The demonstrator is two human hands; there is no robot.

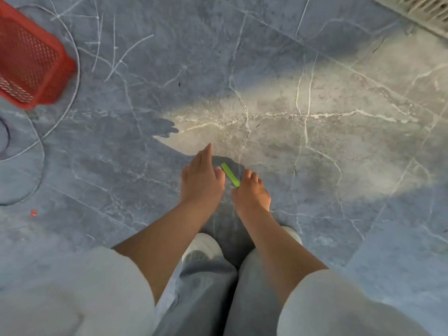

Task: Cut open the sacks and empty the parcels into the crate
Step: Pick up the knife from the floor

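Note:
My right hand (pixel 252 192) grips a slim green cutter (pixel 230 176) that points up and to the left. Close beside it, my left hand (pixel 202 180) has its fingers stretched forward and its thumb side near the cutter's tip; whether it touches the cutter is unclear. Both hands hover over the grey marble floor (pixel 291 112), in front of my legs. A red mesh crate (pixel 29 61) lies at the far left edge, partly cut off. No sacks or parcels are in view.
A pale slatted crate or grate (pixel 417 8) shows at the top right corner. Thin wire or cable loops (pixel 72 76) curve over the floor around the red crate. A small red scrap (pixel 33 212) lies at the left. My white shoes (pixel 203 246) stand below my hands.

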